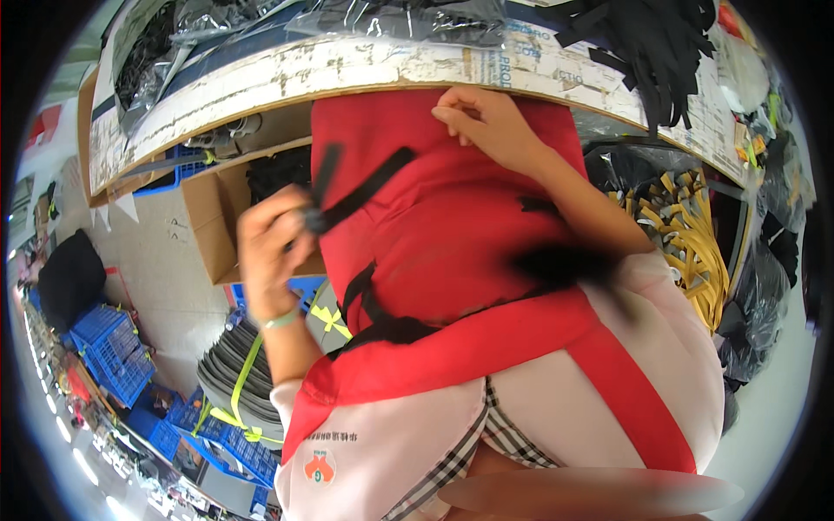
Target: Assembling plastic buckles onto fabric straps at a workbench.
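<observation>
My left hand, at the left edge of the red apron I wear, is closed on a black strap. Two strap ends stick up from the fingers, and a small dark piece that looks like a buckle sits at the fingertips, blurred. My right hand is over the top of the apron, by the table's edge. Its fingers are loosely curled, with nothing visible in them. A smeared black shape appears beside my right forearm; its kind cannot be made out. Black apron ties lie across my waist.
A worn white table bears clear plastic bags and a heap of black straps. Beneath it stands a cardboard box. Bundled grey strips and blue crates are at left, yellow straps at right.
</observation>
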`<action>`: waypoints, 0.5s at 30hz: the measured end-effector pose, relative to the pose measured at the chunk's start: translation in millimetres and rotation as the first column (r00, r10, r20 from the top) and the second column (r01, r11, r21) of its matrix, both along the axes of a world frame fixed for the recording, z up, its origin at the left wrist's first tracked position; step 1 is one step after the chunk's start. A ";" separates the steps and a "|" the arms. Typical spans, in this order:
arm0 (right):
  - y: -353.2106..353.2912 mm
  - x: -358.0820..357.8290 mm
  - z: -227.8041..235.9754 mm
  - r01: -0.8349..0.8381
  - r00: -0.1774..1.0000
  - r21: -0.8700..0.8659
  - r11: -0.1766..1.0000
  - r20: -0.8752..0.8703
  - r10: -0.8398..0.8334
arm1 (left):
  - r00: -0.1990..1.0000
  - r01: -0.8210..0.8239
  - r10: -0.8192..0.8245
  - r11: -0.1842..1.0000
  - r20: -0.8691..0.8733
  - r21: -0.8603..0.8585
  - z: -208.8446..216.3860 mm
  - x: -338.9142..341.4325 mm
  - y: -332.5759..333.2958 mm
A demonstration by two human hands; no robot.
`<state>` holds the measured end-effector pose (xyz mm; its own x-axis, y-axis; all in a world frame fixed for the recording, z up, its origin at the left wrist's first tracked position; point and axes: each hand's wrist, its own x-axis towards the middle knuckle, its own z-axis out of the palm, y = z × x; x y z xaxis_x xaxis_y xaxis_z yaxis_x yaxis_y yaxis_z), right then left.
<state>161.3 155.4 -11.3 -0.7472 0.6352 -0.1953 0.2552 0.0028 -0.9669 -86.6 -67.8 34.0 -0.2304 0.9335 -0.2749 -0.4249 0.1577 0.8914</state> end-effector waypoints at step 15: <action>77.5 92.1 3.8 -0.037 0.920 0.823 0.566 0.250 -0.303 | 0.605 -0.494 0.510 0.842 0.611 -0.215 -98.0 -23.3 -27.1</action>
